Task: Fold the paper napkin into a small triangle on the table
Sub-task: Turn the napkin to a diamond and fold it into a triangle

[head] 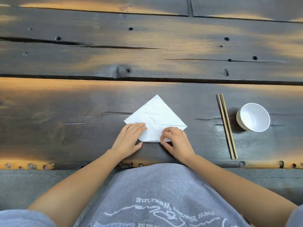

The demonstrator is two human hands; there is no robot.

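Note:
A white paper napkin (155, 114) lies on the dark wooden table (98, 102), turned like a diamond with one corner pointing away from me. Its near corner is folded up, leaving a straight near edge. My left hand (129, 138) rests flat on the napkin's near left part, fingers together. My right hand (176, 142) pinches the folded near edge at the right between thumb and fingers. Both hands hide the near corners of the napkin.
A pair of wooden chopsticks (227, 126) lies lengthwise to the right of the napkin. A white bowl (253, 117) stands further right. The table's near edge (262, 164) runs just in front of my body.

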